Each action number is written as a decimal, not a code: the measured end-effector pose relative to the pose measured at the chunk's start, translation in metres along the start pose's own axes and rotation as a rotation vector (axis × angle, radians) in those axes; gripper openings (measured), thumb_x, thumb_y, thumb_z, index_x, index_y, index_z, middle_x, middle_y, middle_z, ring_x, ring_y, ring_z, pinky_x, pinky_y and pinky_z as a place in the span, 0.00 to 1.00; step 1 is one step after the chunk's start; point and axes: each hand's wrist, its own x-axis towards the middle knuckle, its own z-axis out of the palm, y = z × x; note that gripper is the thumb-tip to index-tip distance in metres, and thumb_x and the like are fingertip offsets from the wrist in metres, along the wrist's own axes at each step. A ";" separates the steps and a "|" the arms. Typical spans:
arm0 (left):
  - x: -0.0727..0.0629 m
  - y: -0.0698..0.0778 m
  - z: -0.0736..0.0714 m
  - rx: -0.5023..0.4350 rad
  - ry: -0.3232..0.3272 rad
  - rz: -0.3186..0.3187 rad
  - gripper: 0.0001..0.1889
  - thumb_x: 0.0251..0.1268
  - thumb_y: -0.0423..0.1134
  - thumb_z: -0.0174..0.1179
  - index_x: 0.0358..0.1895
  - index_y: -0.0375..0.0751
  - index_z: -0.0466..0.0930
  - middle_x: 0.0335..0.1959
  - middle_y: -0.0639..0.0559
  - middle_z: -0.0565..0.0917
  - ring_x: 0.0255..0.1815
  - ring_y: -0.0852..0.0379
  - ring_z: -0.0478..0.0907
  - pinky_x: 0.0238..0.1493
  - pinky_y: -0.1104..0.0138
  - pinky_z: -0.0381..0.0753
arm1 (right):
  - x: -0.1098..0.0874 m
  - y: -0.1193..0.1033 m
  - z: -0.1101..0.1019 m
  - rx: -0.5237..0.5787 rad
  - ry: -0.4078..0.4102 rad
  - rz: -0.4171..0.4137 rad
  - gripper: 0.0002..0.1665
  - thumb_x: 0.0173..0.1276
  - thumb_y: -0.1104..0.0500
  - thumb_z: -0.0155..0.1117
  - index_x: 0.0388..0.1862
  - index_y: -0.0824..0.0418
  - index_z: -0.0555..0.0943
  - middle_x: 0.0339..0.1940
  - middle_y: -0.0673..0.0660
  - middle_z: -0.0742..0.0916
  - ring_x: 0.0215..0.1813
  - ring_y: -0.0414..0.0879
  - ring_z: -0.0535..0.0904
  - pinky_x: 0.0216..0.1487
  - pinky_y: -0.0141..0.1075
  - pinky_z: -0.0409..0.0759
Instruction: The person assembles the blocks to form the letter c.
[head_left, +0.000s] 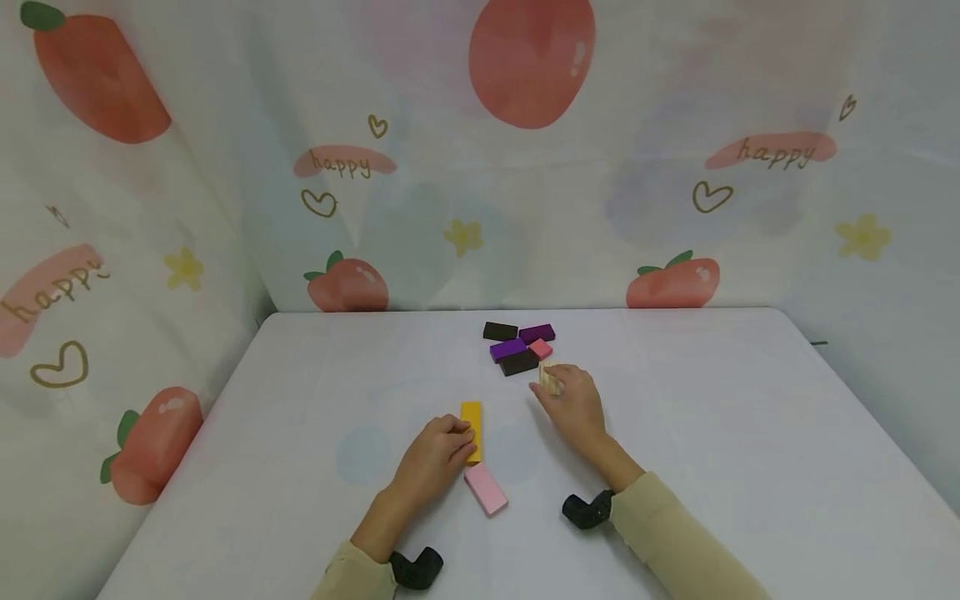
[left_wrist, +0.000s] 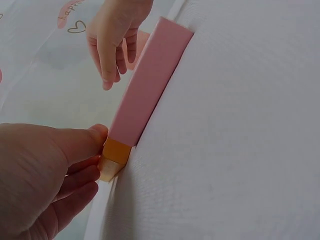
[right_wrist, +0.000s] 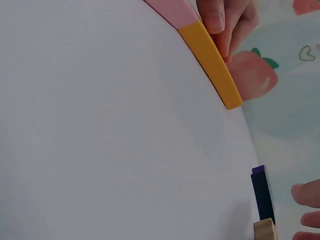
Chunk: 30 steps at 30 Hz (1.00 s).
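In the head view, my left hand (head_left: 433, 457) holds a yellow block (head_left: 472, 421) lying on the white table, its fingertips reaching onto the block. The left wrist view shows the thumb and curled fingers at the side of this yellow block (left_wrist: 116, 151). A pink block (head_left: 486, 489) lies end to end with it, slightly angled. My right hand (head_left: 576, 406) hovers over a pale wooden block (head_left: 550, 379), thumb and fingers spread around it. In the right wrist view, a gap shows between those fingers and the wooden block (right_wrist: 265, 230).
Beyond the wooden block lies a cluster: two dark blocks (head_left: 519, 362), a violet block (head_left: 508, 349), a dark purple block (head_left: 537, 333) and a small coral block (head_left: 541, 348). The white table (head_left: 712, 400) ends at a patterned curtain (head_left: 525, 208).
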 end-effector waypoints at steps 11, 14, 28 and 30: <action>-0.002 0.000 0.002 -0.023 -0.020 -0.039 0.15 0.60 0.41 0.61 0.47 0.35 0.82 0.44 0.51 0.78 0.46 0.57 0.73 0.50 0.67 0.75 | 0.022 0.003 0.002 -0.128 -0.176 0.117 0.29 0.60 0.51 0.66 0.51 0.72 0.77 0.48 0.68 0.78 0.51 0.60 0.71 0.53 0.50 0.70; -0.001 0.000 0.002 -0.019 -0.016 -0.035 0.15 0.60 0.41 0.61 0.47 0.35 0.82 0.44 0.51 0.78 0.45 0.57 0.73 0.49 0.67 0.75 | 0.025 0.001 0.003 -0.145 -0.199 0.136 0.31 0.59 0.51 0.66 0.53 0.72 0.76 0.48 0.69 0.77 0.50 0.60 0.71 0.51 0.51 0.71; 0.001 0.001 -0.003 0.006 -0.006 -0.010 0.14 0.60 0.40 0.61 0.46 0.34 0.82 0.44 0.49 0.78 0.45 0.56 0.73 0.48 0.67 0.76 | 0.017 0.000 0.009 -0.200 -0.215 0.047 0.18 0.57 0.61 0.68 0.43 0.72 0.82 0.40 0.65 0.80 0.43 0.56 0.76 0.46 0.45 0.75; 0.000 0.002 -0.003 0.006 -0.008 -0.013 0.14 0.60 0.40 0.61 0.46 0.34 0.82 0.44 0.50 0.78 0.45 0.56 0.73 0.48 0.67 0.75 | 0.014 -0.001 0.010 -0.198 -0.201 0.013 0.17 0.56 0.61 0.69 0.42 0.72 0.82 0.39 0.64 0.81 0.42 0.55 0.76 0.45 0.45 0.75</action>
